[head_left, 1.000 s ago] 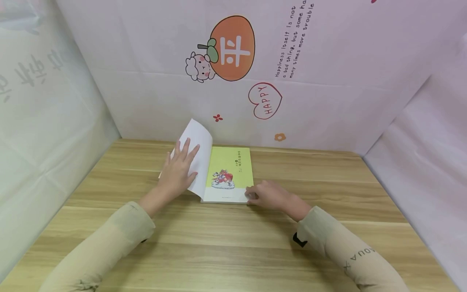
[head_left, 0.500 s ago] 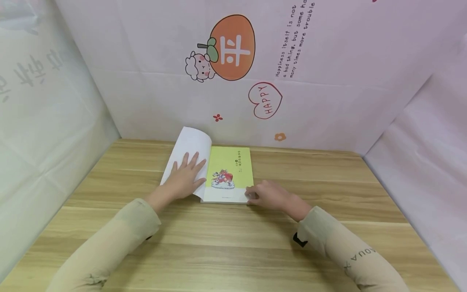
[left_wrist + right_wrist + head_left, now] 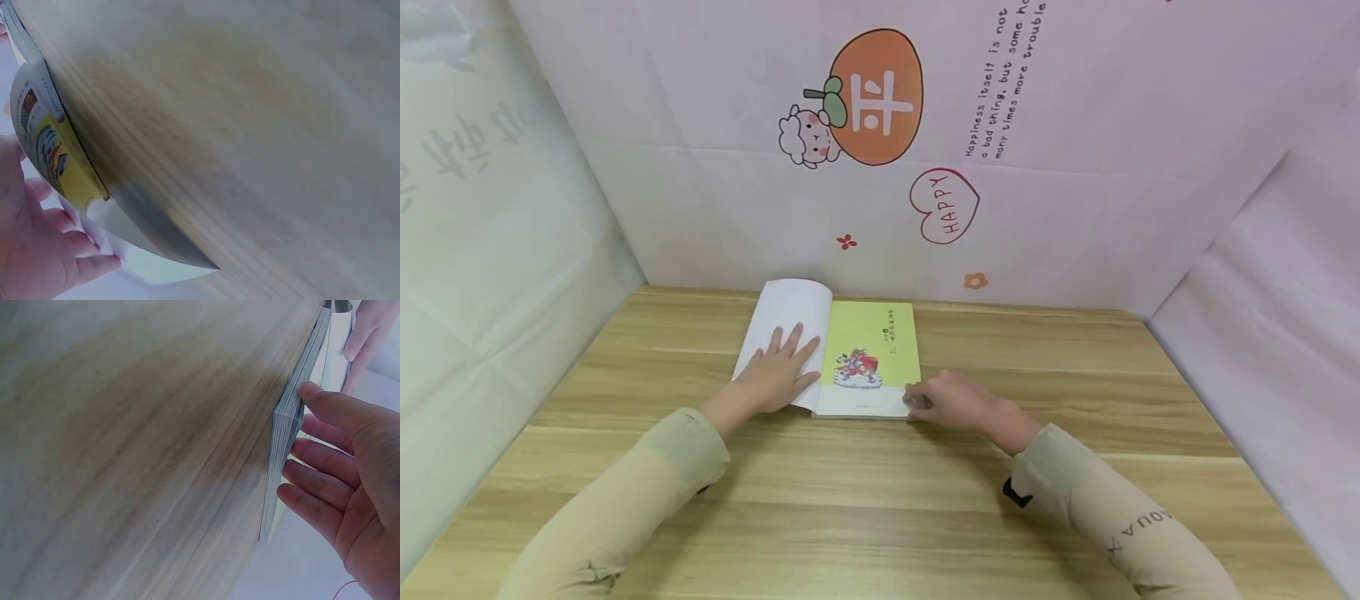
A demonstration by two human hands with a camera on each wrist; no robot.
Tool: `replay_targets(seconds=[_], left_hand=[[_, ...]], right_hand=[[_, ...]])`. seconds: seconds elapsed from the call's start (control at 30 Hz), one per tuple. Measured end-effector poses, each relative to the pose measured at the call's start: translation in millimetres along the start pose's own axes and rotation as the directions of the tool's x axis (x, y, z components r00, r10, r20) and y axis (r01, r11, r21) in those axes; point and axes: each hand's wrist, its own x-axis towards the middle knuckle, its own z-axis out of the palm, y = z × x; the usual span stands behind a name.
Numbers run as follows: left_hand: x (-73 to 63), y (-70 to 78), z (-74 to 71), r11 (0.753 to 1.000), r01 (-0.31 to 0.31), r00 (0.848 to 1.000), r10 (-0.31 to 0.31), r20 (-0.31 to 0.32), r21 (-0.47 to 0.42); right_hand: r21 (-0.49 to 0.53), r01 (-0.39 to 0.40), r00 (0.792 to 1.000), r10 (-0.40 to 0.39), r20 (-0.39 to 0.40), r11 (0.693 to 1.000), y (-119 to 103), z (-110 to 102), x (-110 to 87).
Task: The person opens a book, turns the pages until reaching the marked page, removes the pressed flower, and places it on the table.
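While the book is lying nr the far edge of the table, its cover is looking springy, prob. easily creased; L hand is pressing it, fingers wide; R hand is pinching the book's near R corner, prob. best hold.

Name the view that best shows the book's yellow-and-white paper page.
The head view: the yellow-and-white paper page shows nearly whole, a corner under the right hand. The right wrist view catches only slivers; the left wrist view shows the turned leaf's yellow-printed underside instead.
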Motion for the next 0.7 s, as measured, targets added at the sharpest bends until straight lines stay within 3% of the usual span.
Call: replay_targets(seconds=[0.3, 0.7], left_hand=[[0.6, -10.6, -1.4, 0.998, -0.032, 0.998, 0.034, 0.051, -0.045], [-2.2, -13.6, 0.1, 0.998, -0.014, 0.997, 0.018, 0.070, -0.061]], right_hand=[[0.008, 0.000, 1.000, 0.000, 0.002, 1.000, 1.0, 0.4, 1.0], [0.018, 0.001, 1.000, -0.002, 0.022, 1.000, 0.8, -2.3, 1.7]])
